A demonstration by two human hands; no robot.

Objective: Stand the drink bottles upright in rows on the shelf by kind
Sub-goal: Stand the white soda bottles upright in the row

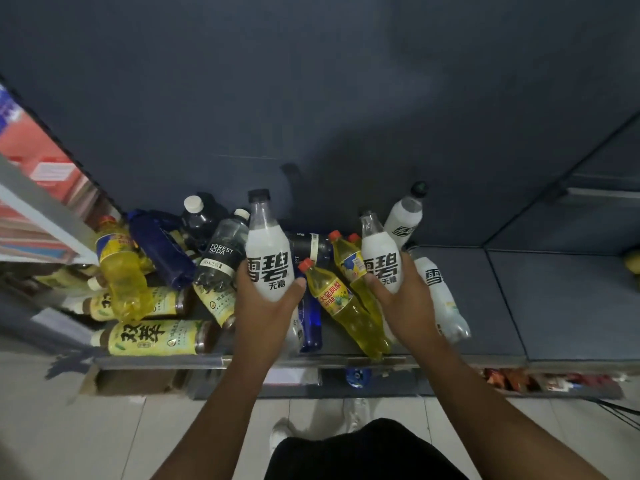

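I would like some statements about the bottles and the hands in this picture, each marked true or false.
1. Each hand holds a white-labelled clear plastic bottle: left hand, right hand. True.
2. The left hand's bottle has a red cap. False: black.
3. The yellow plastic bottles with red caps lie between the two hands. True.
4. The green-labelled tea bottle stands upright. False: it lies on its side.

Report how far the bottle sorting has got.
Done: two white bottles stand at the shelf's right. In hand: left hand and right hand each hold another. Left: yellow soda bottles, tea bottles and dark ones lie jumbled.
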